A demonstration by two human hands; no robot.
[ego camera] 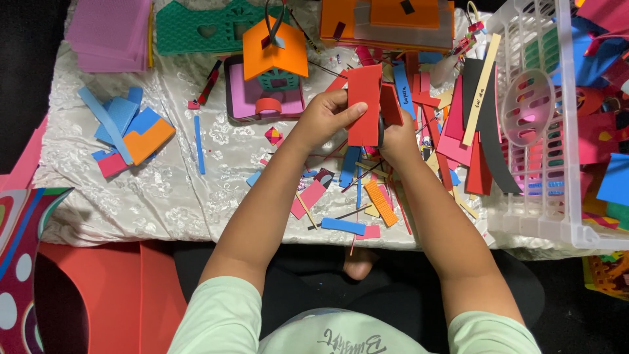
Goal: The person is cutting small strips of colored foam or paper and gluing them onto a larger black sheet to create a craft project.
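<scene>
Head view: both hands were up over the middle of the cloth-covered table (164, 196), working a red foam sheet (364, 105). The sheet stood roughly upright between them, in front of the small foam house (272, 72) with its orange roof.

Left hand (324, 118) was closed on the sheet's left edge, thumb laid across the face and fingers behind. Right hand (396, 137) sat at the sheet's lower right, curled around what looked like dark scissors (381, 128); only a sliver of handle showed, so I couldn't tell whether the blades were on the foam or how tightly the hand was closed.

Handling, my read: light craft foam, thin, bends easily but springs back. Not fragile and not slippery; the matte face grips well. It dents under nails and tears if pulled from a cut. Best held by an edge pinch near the working line, as the left hand did, so the sheet stays flat.

Pose: both forearms ran forward from the lap, elbows spread, wrists converging. Hands were close, nearly touching across the sheet.

Around them: loose foam strips (354, 196) under the hands, blue and orange offcuts (131, 131) to the left, a white plastic basket (563, 196) of scraps on the right
</scene>
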